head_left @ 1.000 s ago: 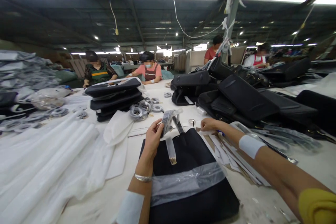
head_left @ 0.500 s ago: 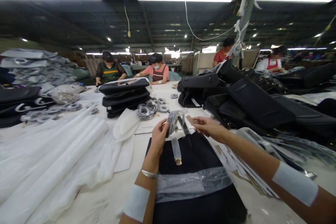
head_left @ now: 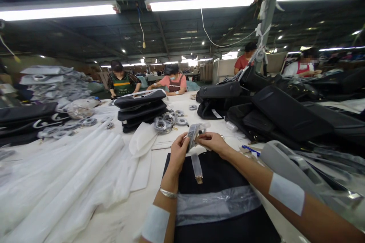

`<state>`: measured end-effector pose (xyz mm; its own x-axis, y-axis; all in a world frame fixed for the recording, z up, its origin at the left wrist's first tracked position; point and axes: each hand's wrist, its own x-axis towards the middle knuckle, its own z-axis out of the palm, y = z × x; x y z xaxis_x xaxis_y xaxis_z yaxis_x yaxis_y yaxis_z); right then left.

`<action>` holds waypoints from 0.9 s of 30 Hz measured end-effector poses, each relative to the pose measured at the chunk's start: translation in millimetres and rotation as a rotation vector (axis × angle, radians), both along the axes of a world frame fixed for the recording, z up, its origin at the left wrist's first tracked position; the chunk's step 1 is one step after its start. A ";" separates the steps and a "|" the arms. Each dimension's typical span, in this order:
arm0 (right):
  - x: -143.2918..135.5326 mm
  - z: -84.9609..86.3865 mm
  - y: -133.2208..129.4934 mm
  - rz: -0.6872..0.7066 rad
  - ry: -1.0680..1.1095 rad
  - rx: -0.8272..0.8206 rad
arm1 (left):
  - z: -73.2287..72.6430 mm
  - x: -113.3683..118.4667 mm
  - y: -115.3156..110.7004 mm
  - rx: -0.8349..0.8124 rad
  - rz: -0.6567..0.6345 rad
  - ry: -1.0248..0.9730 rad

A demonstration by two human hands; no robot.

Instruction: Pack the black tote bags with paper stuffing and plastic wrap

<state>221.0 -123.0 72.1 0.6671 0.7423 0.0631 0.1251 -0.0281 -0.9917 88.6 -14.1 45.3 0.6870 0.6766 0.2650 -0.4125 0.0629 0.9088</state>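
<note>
A black bag lies flat in front of me, with a band of clear plastic around its middle. From its top a wrapped tab with a gold metal end hangs over the front. My left hand is closed on a grey, plastic-wrapped strap raised at the bag's top edge. Against that strap, my right hand is pinched, fingertips touching it; the small brown card seen in this pinch earlier is now mostly hidden by the fingers.
Stacked black bags and coiled wrapped straps lie beyond. White plastic sheets cover the left; black bags pile up at right. Near my right forearm are a grey tape dispenser and blue pen. Several co-workers work across the table.
My right hand has moved left with the small brown card, up to the wrapped strap in my left hand. The view has shifted slightly, bringing the grey dispenser further into sight.
</note>
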 end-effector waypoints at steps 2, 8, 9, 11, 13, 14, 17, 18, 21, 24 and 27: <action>-4.8 -0.6 7.8 0.038 0.057 0.049 | -1.3 0.7 0.9 0.017 -0.012 -0.001; -13.3 -6.0 9.0 0.103 0.300 0.099 | -3.3 -1.1 3.6 0.061 0.021 -0.017; -15.0 -6.5 5.6 0.146 0.329 0.103 | -3.7 -1.2 3.7 0.062 0.025 -0.018; -18.6 -7.1 -1.0 0.230 0.378 0.131 | -4.7 -0.6 3.7 0.063 0.033 -0.014; -21.7 -7.9 -4.5 0.228 0.409 0.159 | -5.9 0.7 3.2 0.073 0.036 -0.012; -22.7 -8.3 -4.6 0.195 0.414 0.167 | -6.5 1.4 3.0 0.083 0.030 -0.011; -23.6 -8.6 -0.9 0.097 0.394 0.161 | -7.5 2.8 2.6 0.131 0.017 -0.006; -23.4 -8.1 0.6 0.097 0.388 0.158 | -7.3 2.6 2.7 0.152 0.025 -0.004; -22.1 -6.3 2.0 0.147 0.380 0.136 | -5.0 0.4 3.0 0.237 0.084 0.016; -19.9 -8.6 0.2 0.176 0.363 0.126 | -1.3 -2.6 2.0 0.329 0.137 0.051; -16.7 -16.2 0.6 0.152 0.315 0.147 | 1.1 -3.5 -0.2 0.358 0.156 0.070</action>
<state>204.3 -122.5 56.0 0.5534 0.8328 -0.0148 -0.1951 0.1123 -0.9743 85.1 -14.3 46.4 0.6078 0.6480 0.4590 -0.3282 -0.3215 0.8882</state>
